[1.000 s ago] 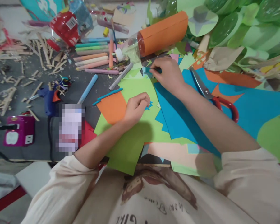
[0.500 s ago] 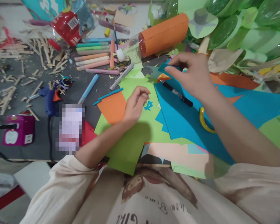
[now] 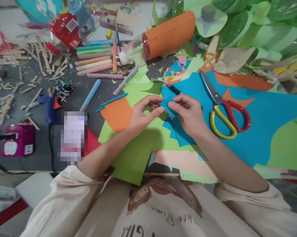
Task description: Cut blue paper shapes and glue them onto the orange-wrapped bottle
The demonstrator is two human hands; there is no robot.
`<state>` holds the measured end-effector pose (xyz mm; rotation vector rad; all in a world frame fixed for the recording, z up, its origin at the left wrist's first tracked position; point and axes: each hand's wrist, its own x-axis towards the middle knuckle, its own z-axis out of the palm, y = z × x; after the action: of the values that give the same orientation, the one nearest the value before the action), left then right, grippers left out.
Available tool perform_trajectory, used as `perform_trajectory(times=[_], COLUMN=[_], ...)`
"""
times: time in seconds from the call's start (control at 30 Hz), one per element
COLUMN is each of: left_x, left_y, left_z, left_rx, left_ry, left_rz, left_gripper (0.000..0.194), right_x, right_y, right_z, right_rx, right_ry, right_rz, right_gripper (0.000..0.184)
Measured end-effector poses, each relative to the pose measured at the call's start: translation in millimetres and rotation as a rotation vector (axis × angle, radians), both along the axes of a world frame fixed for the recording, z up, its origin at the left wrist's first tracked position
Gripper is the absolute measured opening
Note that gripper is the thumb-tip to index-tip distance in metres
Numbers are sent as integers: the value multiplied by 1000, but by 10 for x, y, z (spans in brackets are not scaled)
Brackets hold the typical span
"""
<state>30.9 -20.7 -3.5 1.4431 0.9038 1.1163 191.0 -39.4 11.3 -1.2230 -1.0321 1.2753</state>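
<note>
Between thumb and fingers of my right hand (image 3: 189, 113) is a small blue paper piece (image 3: 167, 106), held above the green paper sheet (image 3: 135, 161). My left hand (image 3: 144, 113) is at the piece's left corner, thumb and index finger apart; whether they touch it is unclear. A black pen (image 3: 173, 88) lies just behind, partly covered by my right hand. To the right, scissors (image 3: 216, 98) with one yellow and one red handle lie on a large blue paper sheet (image 3: 257, 131). An orange paper piece (image 3: 117, 113) and thin blue paper rolls (image 3: 112, 102) lie left of my left hand.
A bottle wrapped in orange paper (image 3: 170, 34) lies at the back, near several coloured markers (image 3: 96, 62). At left are wood sticks (image 3: 7, 107), a blue glue gun (image 3: 49, 105), a purple box (image 3: 18, 140) and a blurred phone (image 3: 73, 136). Green bottles (image 3: 237, 36) crowd the back right.
My right hand has come down and left with the blue paper piece, meeting my left hand. The scissors are now uncovered. My left hand has shifted slightly and its fingers have spread.
</note>
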Motion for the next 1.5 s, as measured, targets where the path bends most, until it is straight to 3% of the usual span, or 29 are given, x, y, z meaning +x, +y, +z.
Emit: perform_trajectory(times=[0.23,0.4,0.5,0.63,0.73,0.8,0.87,0.93,1.1,1.17,1.27,1.37,1.5], left_x=[49,36,30,19,11,10,8,1,-40,-52,-62,-86,-166], left_y=[-12,-3,-22,-34,-13,9,29,44,72,89,114,115,112], left_z=[44,45,62,68,52,42,36,32,11,2,1,25,101], left_rx=[-88,-94,-74,-80,-72,-32,7,4,-90,-81,13,102,229], left_ry=[27,3,9,8,-48,-94,-112,-104,-76,-79,-40,50,303], left_rz=[62,103,91,135,267,335,364,385,350,352,417,443,251], left_gripper=[45,48,53,63,55,47,45,46,55,62,58,46,42], right_x=[54,302,408,394,295,226,187,200,374,410,368,281,248], right_y=[5,143,195,158,61,-1,-30,-16,111,129,90,30,11], right_z=[-51,1,-1,-24,-16,-7,-10,-38,-167,-202,-220,-219,-194], right_rx=[-12,67,91,85,108,210,337,404,390,395,377,355,355], right_ry=[-4,-18,-73,-185,-324,-426,-559,-698,-846,-897,-994,-1090,-1130], right_rz=[-7,-256,-298,-195,71,280,386,357,58,-4,55,113,101], right_gripper=[37,32,27,18,22,23,21,19,12,19,32,33,21])
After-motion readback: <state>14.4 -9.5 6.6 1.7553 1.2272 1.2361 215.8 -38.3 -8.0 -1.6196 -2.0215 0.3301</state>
